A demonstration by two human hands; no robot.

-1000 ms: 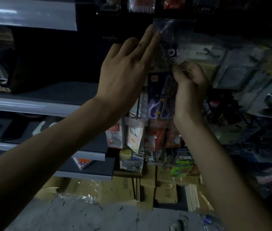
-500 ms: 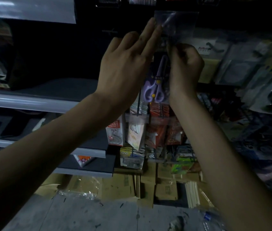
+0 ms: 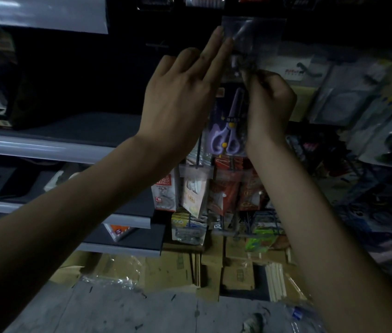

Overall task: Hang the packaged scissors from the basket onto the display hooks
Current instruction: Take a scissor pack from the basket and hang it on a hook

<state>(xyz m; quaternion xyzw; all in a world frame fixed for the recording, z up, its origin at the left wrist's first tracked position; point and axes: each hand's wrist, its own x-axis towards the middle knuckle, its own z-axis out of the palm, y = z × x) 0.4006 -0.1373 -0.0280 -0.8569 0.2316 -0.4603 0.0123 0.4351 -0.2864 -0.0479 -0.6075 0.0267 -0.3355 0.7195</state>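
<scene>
Dim light, shop aisle, head view facing a display rack. Both forearms are raised toward 12 o'clock.

Left hand (image 3: 180, 92): back toward the camera, fingers (image 3: 214, 49) straight and close together, pointing to 1 o'clock. The fingertips touch the left edge of a clear bag (image 3: 255, 32) at the top of the rack. Thumb hidden; the hand is flat and grips nothing that shows.

Right hand (image 3: 270, 102): fingers curled in, pinching the top of the scissors pack (image 3: 228, 126) at about 11 o'clock of the fist. The contact point is dark, so the exact grip is not resolved.

Scissors pack: upright, between the two hands, just at 6 o'clock of the clear bag. Purple handles down, blades up, yellow dot at the pivot. Its left edge is covered by the left hand and its right edge by the right wrist. The hook cannot be made out, so I cannot tell whether the pack is on it.

Surroundings: at 6 o'clock of the pack hangs a row of packets, pale ones (image 3: 196, 188) and red ones (image 3: 226, 188) side by side. Grey shelves (image 3: 33, 150) run at 9 o'clock. Carded goods (image 3: 349, 102) at 3 o'clock, blurred. Flat cardboard boxes (image 3: 166, 267) lie on the floor (image 3: 118, 313) at 6 o'clock, with a plastic bottle (image 3: 298, 316) at 5 o'clock
</scene>
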